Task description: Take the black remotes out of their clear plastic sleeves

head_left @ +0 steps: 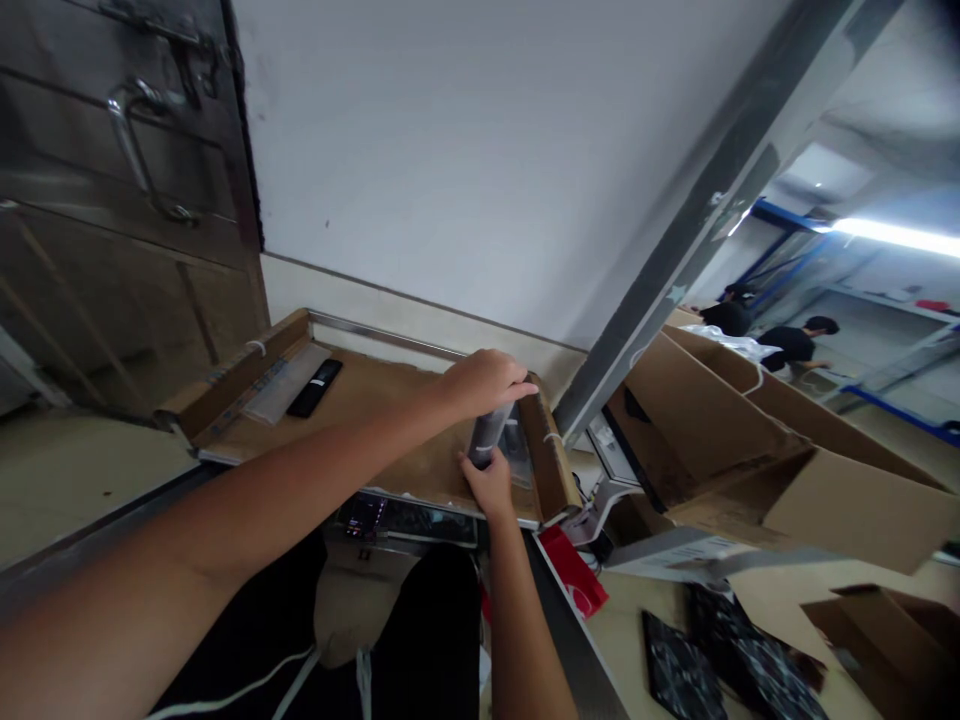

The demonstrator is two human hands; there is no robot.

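Observation:
A dark grey cylindrical object (487, 434), with a small pale mark low on its side, stands near the right end of the brown work surface (390, 400). My left hand (487, 382) is closed over its top, fingers pointing right. Around its lower part, my right hand (490, 484) is wrapped from the near side. Just right of the cylinder lie clear plastic bags (516, 452). A black handheld device (315, 388) rests toward the left end, beside a translucent plastic sleeve (286, 384).
Cardboard edging (551, 450) borders the work surface. Open cardboard boxes (720, 420) are at right, with a red item (574, 572) and dark patterned packages (682, 665) low down. A phone (365, 515) lies below the front edge. Two people (787, 345) are in the background.

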